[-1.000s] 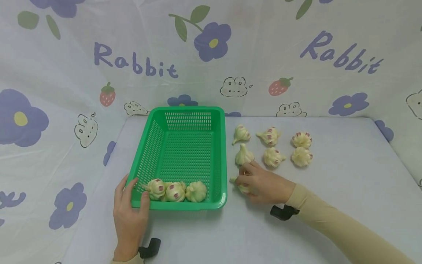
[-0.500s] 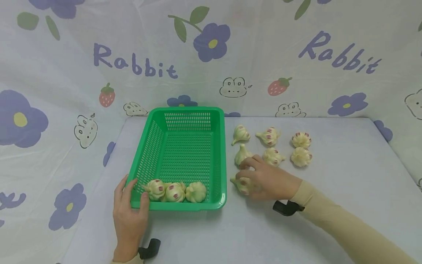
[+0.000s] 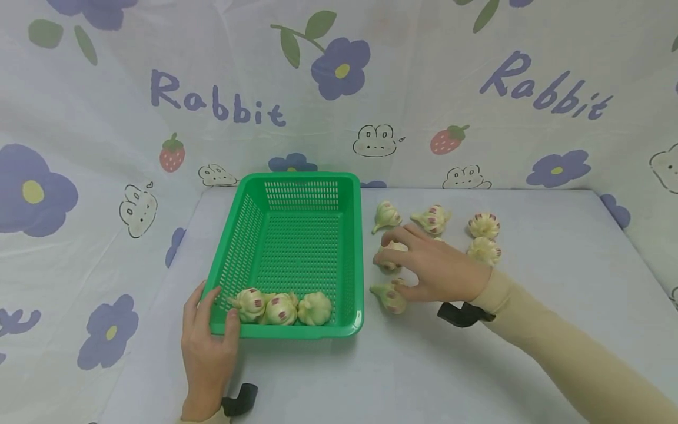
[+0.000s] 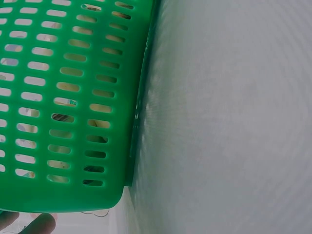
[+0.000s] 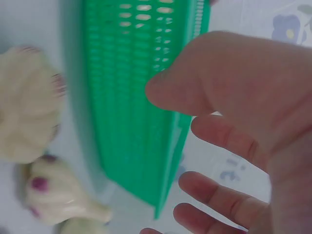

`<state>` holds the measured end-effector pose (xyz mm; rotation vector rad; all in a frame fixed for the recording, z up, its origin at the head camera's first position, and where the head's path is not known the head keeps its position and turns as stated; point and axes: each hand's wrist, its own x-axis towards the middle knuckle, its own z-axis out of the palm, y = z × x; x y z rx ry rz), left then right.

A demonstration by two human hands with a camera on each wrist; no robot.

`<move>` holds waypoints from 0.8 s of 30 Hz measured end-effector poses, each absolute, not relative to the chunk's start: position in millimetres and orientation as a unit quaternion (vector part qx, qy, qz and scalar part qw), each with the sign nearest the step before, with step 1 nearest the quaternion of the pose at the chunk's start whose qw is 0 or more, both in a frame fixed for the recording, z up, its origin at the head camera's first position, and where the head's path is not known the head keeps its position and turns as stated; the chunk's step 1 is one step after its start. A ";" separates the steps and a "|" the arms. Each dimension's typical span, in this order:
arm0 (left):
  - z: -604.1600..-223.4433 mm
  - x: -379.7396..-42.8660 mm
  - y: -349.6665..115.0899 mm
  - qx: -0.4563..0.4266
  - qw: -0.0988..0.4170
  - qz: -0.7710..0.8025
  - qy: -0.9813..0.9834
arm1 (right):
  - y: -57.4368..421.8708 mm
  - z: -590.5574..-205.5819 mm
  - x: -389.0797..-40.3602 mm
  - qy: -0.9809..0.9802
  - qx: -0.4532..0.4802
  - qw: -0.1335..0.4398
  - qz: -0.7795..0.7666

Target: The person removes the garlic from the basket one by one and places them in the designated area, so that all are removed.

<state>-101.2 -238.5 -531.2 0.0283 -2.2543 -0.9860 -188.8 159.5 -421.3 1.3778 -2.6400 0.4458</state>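
Observation:
My left hand holds the near left corner of a green plastic basket, thumb over the front rim and fingers along the left side. Three garlic bulbs lie against the basket's near wall. My right hand hovers right of the basket with fingers spread and bent. In the right wrist view nothing lies between its thumb and fingers. Beneath the fingers is a garlic bulb, partly covered. Another bulb lies nearer, close to the thumb. One bulb farther right is mostly hidden by the hand.
At the back right lie more bulbs: one near the basket, one in the middle, and two at the right. Behind the white table hangs a patterned cloth.
My right hand has left the nearest bulb and moved away from me, over the bulb behind it; its fingers have spread. My left hand and the basket have stayed in place.

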 end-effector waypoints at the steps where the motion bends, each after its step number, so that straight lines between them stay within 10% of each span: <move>1: -531.2 -101.3 -238.5 0.010 0.335 -0.378 -0.863 | 155.1 -416.9 -189.3 -0.872 0.462 0.063 0.146; 24: -529.0 -100.0 -239.8 0.019 0.328 -0.374 -0.868 | 20.4 -378.6 -216.3 -0.801 0.587 -0.003 0.121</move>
